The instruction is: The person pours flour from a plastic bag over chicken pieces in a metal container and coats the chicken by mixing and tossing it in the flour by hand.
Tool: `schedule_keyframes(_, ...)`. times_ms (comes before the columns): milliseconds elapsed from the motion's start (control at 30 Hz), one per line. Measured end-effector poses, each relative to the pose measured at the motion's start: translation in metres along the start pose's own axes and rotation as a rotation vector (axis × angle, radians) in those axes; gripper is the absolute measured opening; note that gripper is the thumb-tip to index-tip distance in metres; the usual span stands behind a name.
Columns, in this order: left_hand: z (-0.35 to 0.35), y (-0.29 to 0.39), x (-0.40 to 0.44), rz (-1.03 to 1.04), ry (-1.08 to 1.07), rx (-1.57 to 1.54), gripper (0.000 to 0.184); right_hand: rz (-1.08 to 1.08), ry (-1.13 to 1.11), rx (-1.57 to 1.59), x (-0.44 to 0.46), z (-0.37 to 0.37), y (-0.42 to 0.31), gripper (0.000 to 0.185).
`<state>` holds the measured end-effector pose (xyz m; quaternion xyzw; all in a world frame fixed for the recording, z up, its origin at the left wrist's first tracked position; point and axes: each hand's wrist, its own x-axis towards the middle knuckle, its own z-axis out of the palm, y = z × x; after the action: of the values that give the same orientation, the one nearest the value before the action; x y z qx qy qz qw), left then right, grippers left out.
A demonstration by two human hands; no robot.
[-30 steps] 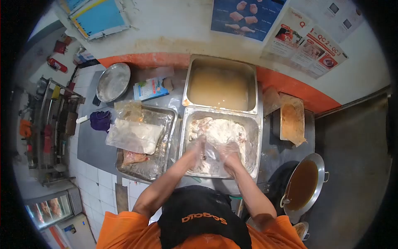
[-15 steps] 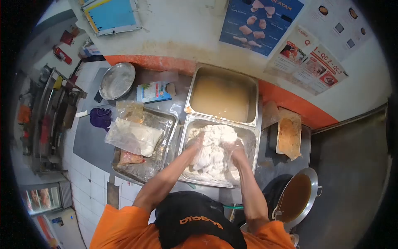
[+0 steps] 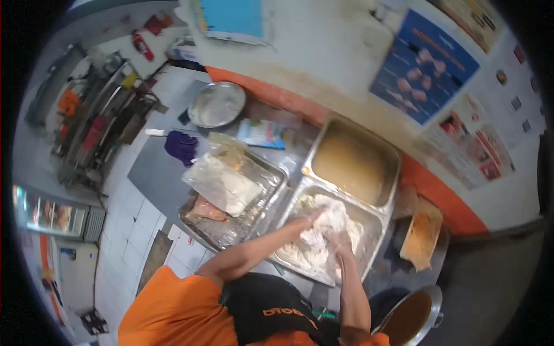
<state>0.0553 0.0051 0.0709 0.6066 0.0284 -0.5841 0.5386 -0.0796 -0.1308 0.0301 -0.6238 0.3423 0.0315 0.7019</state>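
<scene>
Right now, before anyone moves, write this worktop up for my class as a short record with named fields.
Left hand: in the white floury mass
Right hand: in the same mass, nearer the right side
Grip: too blurred to tell open from closed
Container: rectangular steel pan around the mass
Behind it: matching steel pan of cloudy tan liquid
Left of it: grey metal tray bearing a clear plastic bag of white powder and a raw pinkish piece
Front right: round metal pan of brown liquid
</scene>
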Motion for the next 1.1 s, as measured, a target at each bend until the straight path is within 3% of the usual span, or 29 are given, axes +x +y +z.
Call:
schedule_keyframes(100,-0.017,-0.03,0.015,0.181,-0.098,0.093,0.066,0.089,0.043,-0.32,-0.042,0.01,-0.071,0.055)
schedule_keyframes(200,-0.033,-0.025,-0.017,0.225,-0.028,-0.009,0.063,-0.201,0.128,-0.014,-0.077,0.005,-0.098,0.048)
schedule_keyframes(267,-0.029,-0.024,-0.03,0.181,0.005,-0.072,0.063,-0.066,-0.081,-0.029,-0.054,-0.044,-0.058,0.039)
schedule_keyframes(333,-0.016,-0.026,-0.022,-0.065,0.107,-0.062,0.063,-0.003,-0.13,-0.423,-0.038,-0.048,-0.052,0.044)
schedule_keyframes(400,-0.006,-0.06,0.008,0.009,0.057,-0.094,0.066,0.005,-0.127,-0.687,-0.024,-0.029,-0.051,0.049)
schedule_keyframes(467,0.001,-0.044,0.012,0.019,0.053,-0.086,0.07,0.062,-0.053,-0.57,-0.021,-0.014,-0.048,0.056)
schedule_keyframes(533,-0.013,-0.094,0.062,0.171,-0.044,-0.152,0.067,0.125,0.033,-0.381,-0.016,-0.01,-0.043,0.066)
schedule_keyframes(567,-0.024,-0.099,0.086,0.265,-0.091,-0.178,0.066,0.017,0.075,-0.501,-0.014,-0.005,-0.059,0.071)
schedule_keyframes(667,-0.013,-0.044,0.019,-0.034,-0.184,-0.468,0.056,-0.214,0.121,-0.822,-0.052,0.007,-0.106,0.081)
schedule_keyframes(700,-0.011,-0.029,-0.005,-0.14,-0.228,-0.561,0.054,-0.229,0.056,-0.606,-0.057,0.004,-0.107,0.076)
schedule_keyframes(767,-0.008,-0.019,-0.037,-0.058,-0.182,-0.528,0.056,-0.25,-0.07,-0.187,-0.065,-0.018,-0.105,0.066)
schedule_keyframes(800,-0.006,-0.01,-0.052,-0.017,-0.188,-0.538,0.059,-0.018,-0.05,-0.044,-0.068,-0.031,-0.104,0.06)
schedule_keyframes(900,-0.021,-0.062,-0.006,0.008,-0.008,-0.367,0.068,0.113,-0.2,-0.589,-0.029,-0.063,-0.07,0.037)
schedule_keyframes(1000,-0.008,-0.065,0.046,0.105,0.082,-0.255,0.077,-0.035,-0.161,-0.447,0.015,-0.041,0.006,0.04)
schedule_keyframes(1100,0.013,-0.027,0.012,-0.075,0.126,-0.163,0.072,0.016,-0.152,-0.324,0.008,-0.018,-0.013,0.047)
